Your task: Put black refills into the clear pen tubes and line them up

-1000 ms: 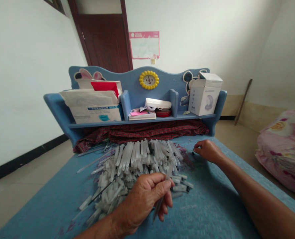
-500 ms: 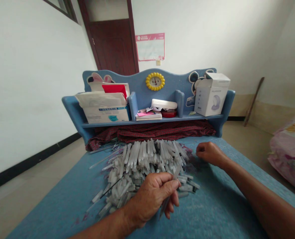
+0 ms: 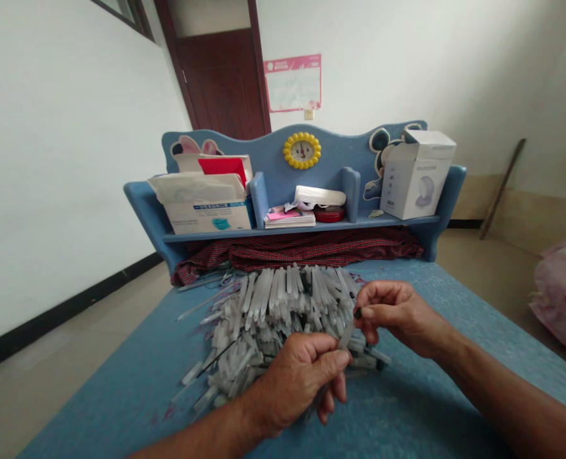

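Over pile point(image 3: 268, 306), left hand point(image 3: 302, 376) gripping tube point(image 3: 346, 335) tilted up-right, right hand point(image 3: 400, 315) pinching cap point(image 3: 358, 313).

From where I stand, only the person's arms show, from the forearms down. The left forearm point(image 3: 201, 433) and the right forearm point(image 3: 512, 408) are both uncovered as far as the edge of the view, lean and sinewy, with smooth skin that catches a little light. The left hand point(image 3: 295, 382) is broad across the back, with faint ridges of tendon under the skin. Its knuckles are deeply creased and its fingers are thick and blunt-ended. The right hand point(image 3: 398, 315) is much the same build, with a wide thumb, folded lines over each joint and short nails. The fingers and wrists are plain and unadorned.
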Demonstrator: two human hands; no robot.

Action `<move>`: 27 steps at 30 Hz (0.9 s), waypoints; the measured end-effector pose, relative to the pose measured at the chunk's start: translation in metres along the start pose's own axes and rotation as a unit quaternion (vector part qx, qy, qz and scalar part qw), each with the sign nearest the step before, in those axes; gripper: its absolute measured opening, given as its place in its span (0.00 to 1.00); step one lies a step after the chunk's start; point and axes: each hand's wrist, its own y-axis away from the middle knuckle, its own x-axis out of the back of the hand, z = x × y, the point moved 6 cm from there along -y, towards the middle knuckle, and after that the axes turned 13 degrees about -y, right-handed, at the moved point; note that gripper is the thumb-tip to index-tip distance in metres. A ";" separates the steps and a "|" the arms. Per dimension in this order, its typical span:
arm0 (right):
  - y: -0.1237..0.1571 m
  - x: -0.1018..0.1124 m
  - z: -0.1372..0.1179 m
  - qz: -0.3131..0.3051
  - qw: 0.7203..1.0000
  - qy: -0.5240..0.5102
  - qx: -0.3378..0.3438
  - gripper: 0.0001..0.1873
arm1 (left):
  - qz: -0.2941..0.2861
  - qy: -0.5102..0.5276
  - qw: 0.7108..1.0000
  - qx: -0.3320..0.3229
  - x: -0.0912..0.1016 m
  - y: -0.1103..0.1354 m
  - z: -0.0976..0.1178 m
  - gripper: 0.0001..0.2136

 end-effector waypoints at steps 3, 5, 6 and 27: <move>0.000 0.001 0.002 0.001 1.000 -0.002 -0.004 0.06 | -0.001 -0.003 1.000 -0.002 0.000 0.000 -0.001 0.15; 0.000 0.000 0.002 -0.001 1.000 -0.001 -0.005 0.06 | -0.002 -0.005 1.000 -0.005 0.000 0.001 0.000 0.15; 0.000 -0.001 0.003 -0.005 1.000 0.001 -0.006 0.06 | -0.003 -0.005 1.000 -0.008 0.000 0.001 0.000 0.15; 0.002 -0.002 0.009 -0.012 1.000 -0.001 -0.011 0.07 | -0.011 -0.010 1.000 -0.017 -0.001 0.001 0.001 0.14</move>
